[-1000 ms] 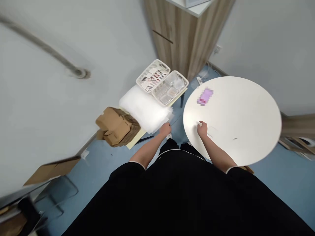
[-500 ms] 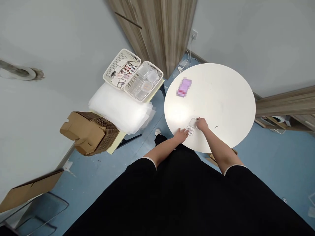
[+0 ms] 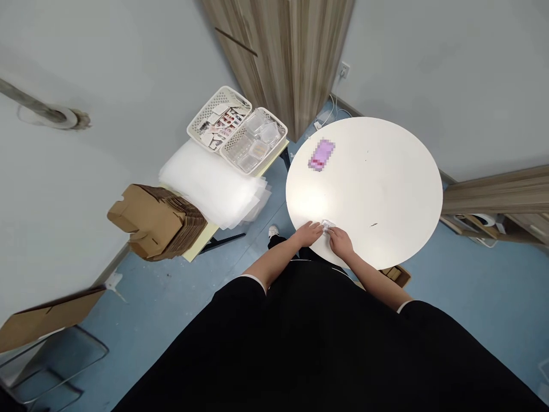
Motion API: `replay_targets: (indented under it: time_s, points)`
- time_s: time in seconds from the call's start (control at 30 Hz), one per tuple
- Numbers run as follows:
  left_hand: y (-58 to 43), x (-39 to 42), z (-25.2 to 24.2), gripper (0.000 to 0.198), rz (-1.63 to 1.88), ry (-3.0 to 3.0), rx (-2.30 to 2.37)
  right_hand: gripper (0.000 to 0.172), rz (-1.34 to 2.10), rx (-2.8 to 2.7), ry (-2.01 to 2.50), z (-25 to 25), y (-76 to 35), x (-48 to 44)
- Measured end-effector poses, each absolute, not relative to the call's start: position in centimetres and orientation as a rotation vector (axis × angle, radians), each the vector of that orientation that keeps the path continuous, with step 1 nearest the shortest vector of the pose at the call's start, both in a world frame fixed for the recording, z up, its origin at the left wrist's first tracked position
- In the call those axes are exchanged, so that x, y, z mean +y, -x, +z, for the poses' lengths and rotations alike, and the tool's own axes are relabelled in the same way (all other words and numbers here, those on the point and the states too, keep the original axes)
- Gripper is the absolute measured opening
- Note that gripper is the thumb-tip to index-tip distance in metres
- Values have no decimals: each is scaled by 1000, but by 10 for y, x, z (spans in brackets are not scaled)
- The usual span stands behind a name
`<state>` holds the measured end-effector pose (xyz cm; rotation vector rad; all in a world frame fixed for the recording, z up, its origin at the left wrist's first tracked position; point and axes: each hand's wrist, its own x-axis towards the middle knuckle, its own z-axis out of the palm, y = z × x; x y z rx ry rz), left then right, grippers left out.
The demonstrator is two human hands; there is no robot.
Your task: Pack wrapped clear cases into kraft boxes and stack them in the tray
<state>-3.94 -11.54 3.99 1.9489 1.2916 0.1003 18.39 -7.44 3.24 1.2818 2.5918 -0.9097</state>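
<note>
My left hand (image 3: 307,233) and right hand (image 3: 341,242) curl closed on a small clear box (image 3: 327,226) at the near edge of the round white table (image 3: 377,183). It looks too small to tell which way its long side points. One white basket (image 3: 274,116) holds clear boxes; the white basket (image 3: 210,109) beside it holds cards.

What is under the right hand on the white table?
The right hand rests over part of a small clear plastic piece on the round white table; the part beneath the fingers, and anything else there, is covered.
</note>
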Motion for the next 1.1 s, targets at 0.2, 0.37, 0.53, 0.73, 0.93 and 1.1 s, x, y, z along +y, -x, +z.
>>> replay_targets:
  time_s: [0.2,0.37,0.53,0.73,0.93,1.1]
  points:
    - [9,-114,43,42,7,-1877,1361,51,-788,2525,-1259,28,-178,-90]
    - [56,-124,49,41,132,-1766,1514,42,-707,2508,-1322,31,-138,-77]
    - [180,-159,62,36,229,-1472,2058,40,-1037,2534,-1086,37,-16,-61]
    - [331,-195,64,50,122,-1056,2512,36,-1454,2308,-1174,48,154,-67]
    - [396,-197,55,43,87,-1045,2350,28,-1670,2016,-1280,50,231,-85]
    - [412,-197,67,35,76,-1038,2331,31,-1897,1657,-1467,53,253,-96]
